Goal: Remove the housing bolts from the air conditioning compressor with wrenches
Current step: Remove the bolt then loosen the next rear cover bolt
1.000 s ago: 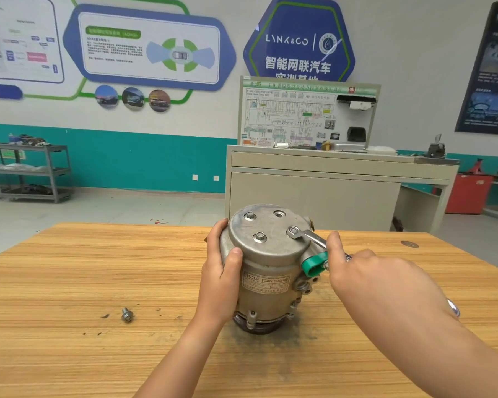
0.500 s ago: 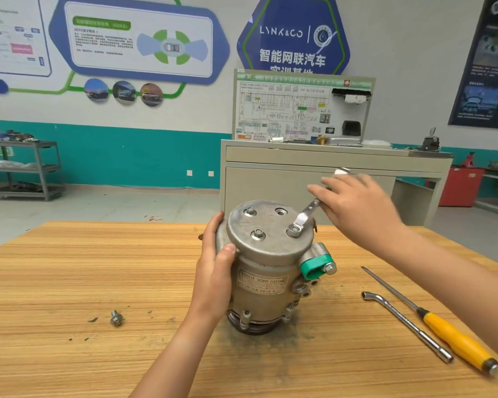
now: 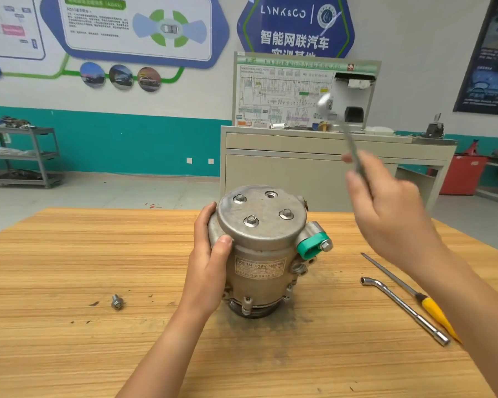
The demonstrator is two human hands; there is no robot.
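Three housing bolts are seen seated in the round top cover of the compressor, and a fourth hole at the far edge of the cover is empty. The compressor is stood on end at the middle of the worktop. Its left side is gripped by the left hand, the fingers being curled round the housing and the thumb laid on the cover rim. Above and to the right, clear of the cover, a wrench is held up by the right hand, the fingers closed round its shaft. The wrench head should be set fully and squarely over one bolt head before force is given, so that its corners are not rounded, and the housing held firm against the turning. One loose bolt is lying at the near left; an L-shaped socket wrench and a yellow-handled screwdriver are laid at the near right.
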